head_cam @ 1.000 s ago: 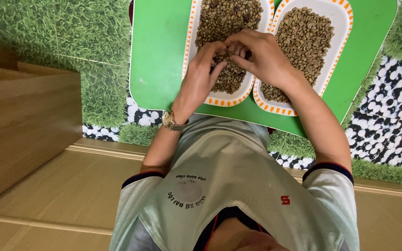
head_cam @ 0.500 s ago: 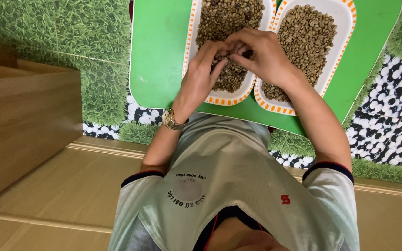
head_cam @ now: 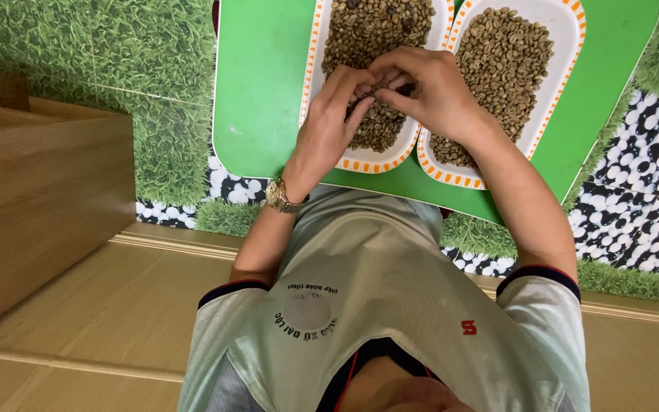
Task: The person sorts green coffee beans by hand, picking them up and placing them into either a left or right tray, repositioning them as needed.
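Left hand: fingers curled, tips pinched among beans over left tray; grip on any bean not discernible. Right hand: fingers bent inward, tips meeting left hand's above same tray; contents of pinch hidden. Gold wristwatch on left wrist, just below tray's near edge. 2 white trays with orange-dashed rims, side by side; right tray touching left tray, filled with paler beans. Green table beneath both trays. Wooden box well left of trays.
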